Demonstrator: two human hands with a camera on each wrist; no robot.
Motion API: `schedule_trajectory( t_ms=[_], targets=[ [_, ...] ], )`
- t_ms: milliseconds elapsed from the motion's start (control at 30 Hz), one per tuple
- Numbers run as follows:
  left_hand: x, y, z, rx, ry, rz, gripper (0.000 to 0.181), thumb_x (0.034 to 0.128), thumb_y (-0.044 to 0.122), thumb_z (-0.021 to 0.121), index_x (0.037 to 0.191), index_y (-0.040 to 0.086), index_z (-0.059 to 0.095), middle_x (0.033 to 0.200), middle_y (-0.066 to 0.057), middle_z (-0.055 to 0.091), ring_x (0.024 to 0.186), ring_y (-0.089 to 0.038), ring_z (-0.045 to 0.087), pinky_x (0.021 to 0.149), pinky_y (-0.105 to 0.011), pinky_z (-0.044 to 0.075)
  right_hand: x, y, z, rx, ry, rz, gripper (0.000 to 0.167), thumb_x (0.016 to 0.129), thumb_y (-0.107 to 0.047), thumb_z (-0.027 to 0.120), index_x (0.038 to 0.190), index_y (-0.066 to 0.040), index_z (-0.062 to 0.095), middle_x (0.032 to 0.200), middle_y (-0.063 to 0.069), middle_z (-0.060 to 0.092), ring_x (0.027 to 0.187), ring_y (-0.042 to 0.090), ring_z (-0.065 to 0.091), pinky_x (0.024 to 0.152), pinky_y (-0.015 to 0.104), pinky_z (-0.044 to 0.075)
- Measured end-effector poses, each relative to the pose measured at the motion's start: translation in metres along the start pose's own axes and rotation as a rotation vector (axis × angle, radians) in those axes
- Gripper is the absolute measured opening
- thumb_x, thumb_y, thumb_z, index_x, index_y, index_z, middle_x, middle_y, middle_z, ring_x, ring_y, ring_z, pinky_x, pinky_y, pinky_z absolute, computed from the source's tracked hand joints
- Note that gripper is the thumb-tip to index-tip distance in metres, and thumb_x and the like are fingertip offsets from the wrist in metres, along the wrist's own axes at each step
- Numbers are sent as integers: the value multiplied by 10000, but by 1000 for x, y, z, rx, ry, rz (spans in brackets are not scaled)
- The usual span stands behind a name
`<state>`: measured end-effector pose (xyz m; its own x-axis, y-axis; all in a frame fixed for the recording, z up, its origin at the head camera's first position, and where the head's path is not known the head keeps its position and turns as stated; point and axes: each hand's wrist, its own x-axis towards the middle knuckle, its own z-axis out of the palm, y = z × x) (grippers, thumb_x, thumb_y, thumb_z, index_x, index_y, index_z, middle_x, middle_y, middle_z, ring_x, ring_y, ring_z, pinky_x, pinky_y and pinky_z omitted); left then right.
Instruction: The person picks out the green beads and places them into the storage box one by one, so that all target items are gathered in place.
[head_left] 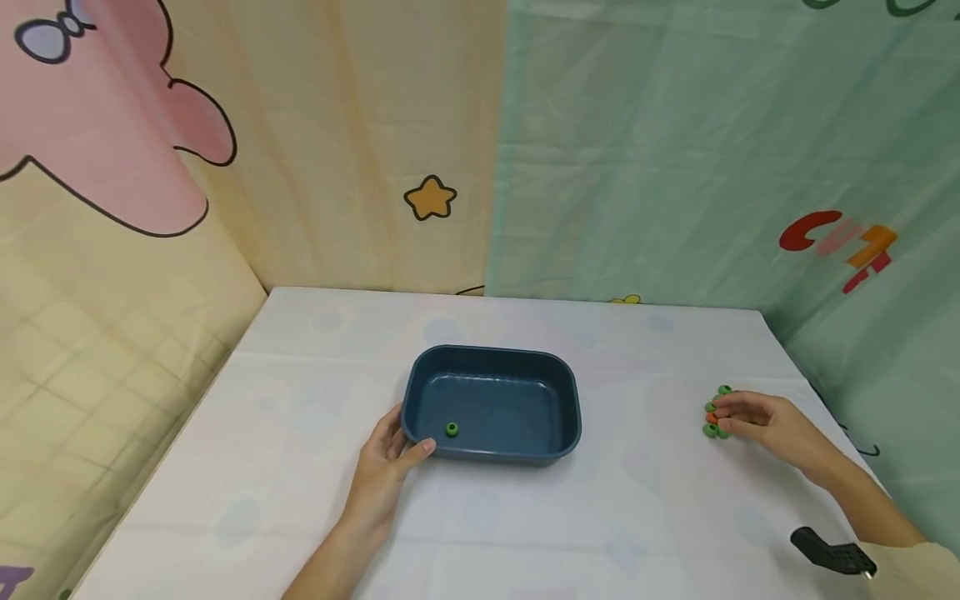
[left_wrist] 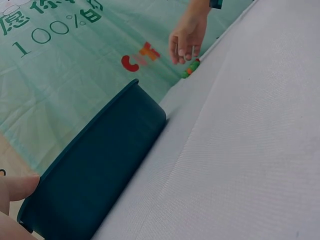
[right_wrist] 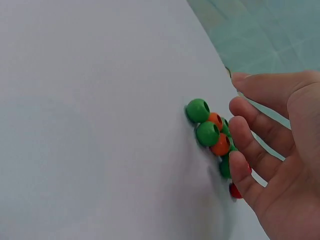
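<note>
A dark blue rectangular tray [head_left: 495, 454] stands on the white table. My left hand [head_left: 381, 475] grips its near left corner, thumb over the rim and fingers along the outer side. One green bead [head_left: 452, 429] lies inside the tray. At the right of the table, my right hand [head_left: 772, 425] hovers beside a cluster of beads with its fingers loosely bent and nothing held. In the right wrist view, green beads [right_wrist: 207, 134], orange beads [right_wrist: 220, 145] and a red bead [right_wrist: 236, 191] lie close together; the fingers partly hide some.
A white cloth with faint round spots covers the table [head_left: 247, 467]. Printed curtains [head_left: 637, 167] hang behind and at both sides of it. Near my right forearm, a black strap-like piece [head_left: 832, 554] shows at the sleeve.
</note>
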<state>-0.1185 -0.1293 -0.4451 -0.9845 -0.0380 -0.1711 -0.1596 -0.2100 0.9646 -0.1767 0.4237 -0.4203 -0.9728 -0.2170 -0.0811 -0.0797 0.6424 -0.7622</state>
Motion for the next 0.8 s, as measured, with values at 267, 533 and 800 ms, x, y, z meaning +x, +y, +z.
schedule_trajectory(
  t_ms=[267, 533, 800],
  targets=[
    [2, -1, 1, 6, 18, -6, 832, 942, 15, 732, 1617, 15, 245, 1667, -172, 238, 1537, -346, 207, 1231, -453, 270, -17, 24, -1, -39, 33, 87, 406, 1018, -163, 690, 1293, 125, 612, 1154, 99, 714, 955, -87, 609, 757, 133, 547],
    [1, -2, 0, 9, 12, -9, 824, 953, 27, 729, 1620, 28, 246, 1670, -162, 236, 1539, -333, 206, 1226, -439, 279, -14, 31, 10, -120, 92, 61, 401, 975, -192, 751, 1234, 99, 656, 1024, 77, 701, 841, 13, 613, 672, 192, 544],
    [1, -1, 0, 14, 12, -9, 824, 952, 28, 730, 1619, 27, 247, 1671, -165, 234, 1540, -331, 205, 1226, -434, 279, -11, 33, 25, -231, 209, 20, 373, 936, -240, 798, 1135, 64, 711, 918, 33, 637, 747, 75, 542, 596, 220, 476]
  ],
)
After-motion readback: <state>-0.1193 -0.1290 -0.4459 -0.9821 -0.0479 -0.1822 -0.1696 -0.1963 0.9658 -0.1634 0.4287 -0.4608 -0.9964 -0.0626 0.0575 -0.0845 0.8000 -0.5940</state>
